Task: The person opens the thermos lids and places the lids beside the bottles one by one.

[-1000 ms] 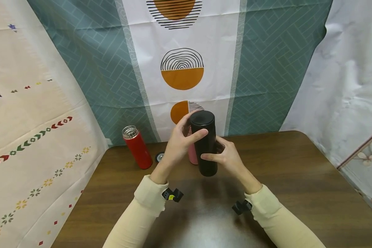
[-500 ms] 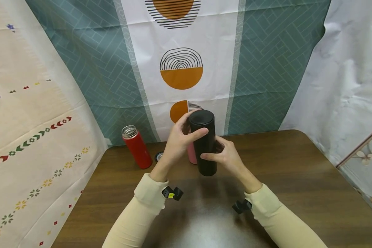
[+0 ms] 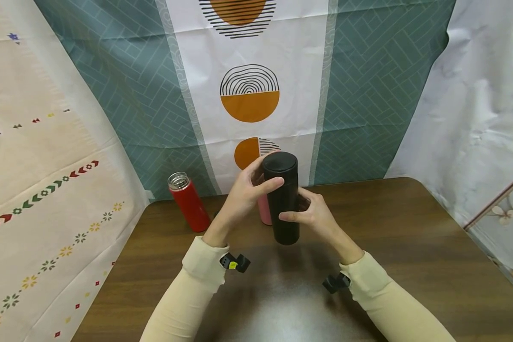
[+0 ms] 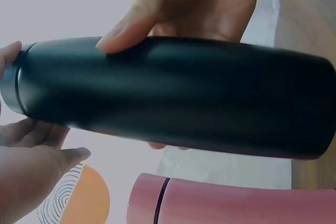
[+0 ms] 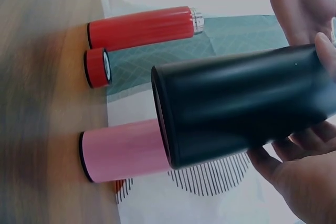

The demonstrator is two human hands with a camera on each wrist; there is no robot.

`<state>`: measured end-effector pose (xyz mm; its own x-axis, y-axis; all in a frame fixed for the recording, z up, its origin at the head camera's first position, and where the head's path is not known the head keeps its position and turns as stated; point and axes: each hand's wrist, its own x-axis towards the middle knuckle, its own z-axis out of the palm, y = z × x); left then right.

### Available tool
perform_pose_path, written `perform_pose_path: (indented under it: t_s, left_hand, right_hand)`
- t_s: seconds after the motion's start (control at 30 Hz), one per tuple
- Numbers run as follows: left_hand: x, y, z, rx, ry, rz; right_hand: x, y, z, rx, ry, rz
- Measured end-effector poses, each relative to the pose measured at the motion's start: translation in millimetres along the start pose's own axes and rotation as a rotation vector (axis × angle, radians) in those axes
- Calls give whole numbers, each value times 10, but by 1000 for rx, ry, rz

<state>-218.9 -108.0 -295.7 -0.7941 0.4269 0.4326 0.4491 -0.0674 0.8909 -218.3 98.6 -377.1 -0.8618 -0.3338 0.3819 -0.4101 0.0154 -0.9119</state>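
Observation:
A black thermos (image 3: 284,204) is held upright above the table, its lid (image 4: 14,90) still on with a thin seam showing in the left wrist view. My left hand (image 3: 244,194) grips it at the lid end, thumb across the front. Lower down, around the body, my right hand (image 3: 315,216) holds it, thumb in front and fingers behind. The bottom end of the thermos points toward the camera in the right wrist view. Behind it stands a pink thermos (image 5: 123,150), partly hidden.
To the left stands a red thermos (image 3: 191,205) with its steel mouth uncovered. Its red lid (image 5: 97,67) sits on the table beside it. A patterned cloth (image 3: 250,52) hangs along the far edge of the brown table (image 3: 393,228).
The black thermos has shifted very slightly to the right. My left wrist has moved a little up and left, now covering the red lid in the head view. Both hands keep their hold.

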Motion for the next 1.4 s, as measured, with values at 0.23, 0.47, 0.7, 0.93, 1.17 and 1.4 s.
perform_pose_path:
  t_s: [0.23,0.47,0.7,0.93,1.17,1.4]
  left_hand:
    - [19,-21,100,-10,123,59]
    - [23,-13,88,19,97,55]
    - [10,-33,6,53,1,19]
    - [12,-41,56,25,92,46]
    - [34,-52,109,-5,141,82]
    - [22,-45,52,-1,39,32]
  right_hand:
    - [7,-1,34,-35,66,-48]
    - [9,-13,36,-62,88,-62]
    - [-3,-19,29,-39,61,-43]
    - [-8,-29,47,-39,85,-53]
    - [0,-20,65,-44,113,-69]
    - [-15,-19,55,-41,89,-52]
